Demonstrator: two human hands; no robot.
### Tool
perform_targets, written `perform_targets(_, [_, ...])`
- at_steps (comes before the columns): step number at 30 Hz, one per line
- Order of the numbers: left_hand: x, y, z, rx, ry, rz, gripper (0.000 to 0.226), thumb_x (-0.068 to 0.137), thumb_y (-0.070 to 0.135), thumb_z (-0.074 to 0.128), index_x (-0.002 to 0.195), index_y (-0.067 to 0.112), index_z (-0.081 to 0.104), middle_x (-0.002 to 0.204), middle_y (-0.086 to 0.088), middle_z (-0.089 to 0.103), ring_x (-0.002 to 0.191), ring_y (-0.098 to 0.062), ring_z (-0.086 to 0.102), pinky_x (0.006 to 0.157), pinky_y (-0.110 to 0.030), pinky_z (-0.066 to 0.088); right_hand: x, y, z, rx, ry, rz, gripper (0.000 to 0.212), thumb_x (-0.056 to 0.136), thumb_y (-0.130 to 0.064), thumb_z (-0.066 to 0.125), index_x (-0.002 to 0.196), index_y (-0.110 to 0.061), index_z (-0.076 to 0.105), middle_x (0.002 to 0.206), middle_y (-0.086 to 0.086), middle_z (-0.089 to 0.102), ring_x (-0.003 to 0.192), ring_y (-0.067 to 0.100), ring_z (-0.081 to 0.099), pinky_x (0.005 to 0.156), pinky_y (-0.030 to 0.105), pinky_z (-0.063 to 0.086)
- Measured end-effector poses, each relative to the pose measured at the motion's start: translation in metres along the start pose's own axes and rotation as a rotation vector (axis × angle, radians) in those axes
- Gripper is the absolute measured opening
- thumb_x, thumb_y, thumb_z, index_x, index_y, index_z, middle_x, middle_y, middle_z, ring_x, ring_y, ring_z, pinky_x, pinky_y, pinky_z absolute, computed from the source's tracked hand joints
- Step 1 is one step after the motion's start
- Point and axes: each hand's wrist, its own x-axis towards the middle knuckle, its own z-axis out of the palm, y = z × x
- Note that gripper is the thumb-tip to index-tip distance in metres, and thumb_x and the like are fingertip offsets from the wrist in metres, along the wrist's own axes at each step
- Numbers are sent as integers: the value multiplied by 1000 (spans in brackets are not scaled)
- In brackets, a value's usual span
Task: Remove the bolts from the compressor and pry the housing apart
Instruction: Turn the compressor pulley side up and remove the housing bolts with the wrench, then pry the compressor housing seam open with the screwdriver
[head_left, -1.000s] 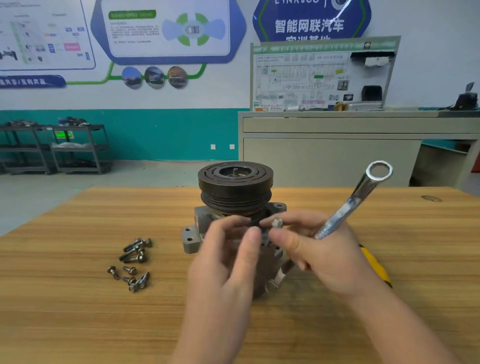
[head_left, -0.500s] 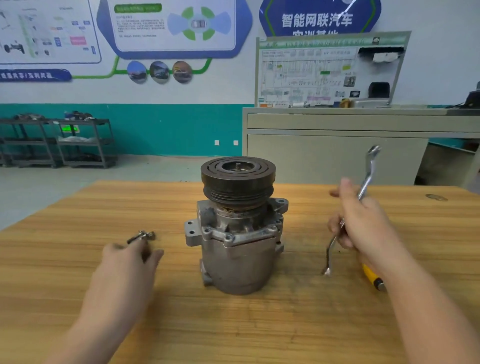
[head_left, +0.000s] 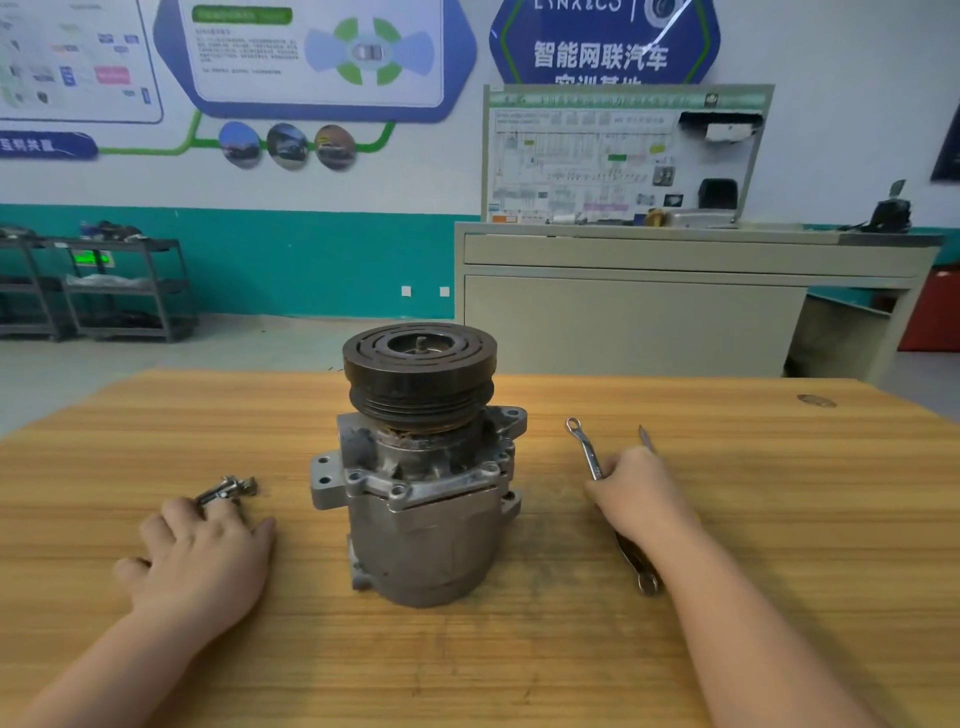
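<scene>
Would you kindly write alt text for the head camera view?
A compressor stands upright on a wooden table. The left hand rests over loose bolts; the right hand lies on a wrench.

Head view looks forward and down, close over table (head_left: 519, 649)

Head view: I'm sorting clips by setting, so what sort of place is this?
Probably an automotive training workshop: car-themed wall posters, a wiring-diagram teaching board on a cabinet, and a compressor on a wooden workbench.
</scene>
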Motion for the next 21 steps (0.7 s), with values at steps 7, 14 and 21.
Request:
perform_targets(7, [27,-13,11,-38,125,-8,34,96,52,36,95,19,31,129,-15,36,128,-32,28,101,-51,29,3,2,7,-114,1,54,30,84,-9,59,60,-13,41,61,1,44,72,28,49,58,27,34])
perform_targets(14, [42,-25,18,-70,264,85,45,87,46,64,104,7,47,121,-30,44,120,-45,37,98,-62,32,6,2,8,-77,20,63,28,88,-10,59,62,-12,49,75,8,55,71,27,49,54,25,34])
perform_targets(21, [-23,20,-35,-638,300,439,72,88,71,37,124,11,52,122,-6,52,121,-29,43,98,-49,34,10,10,-21,57,277,107,7,81,-20,62,77,-15,64,76,6,64,76,31,59,54,28,36])
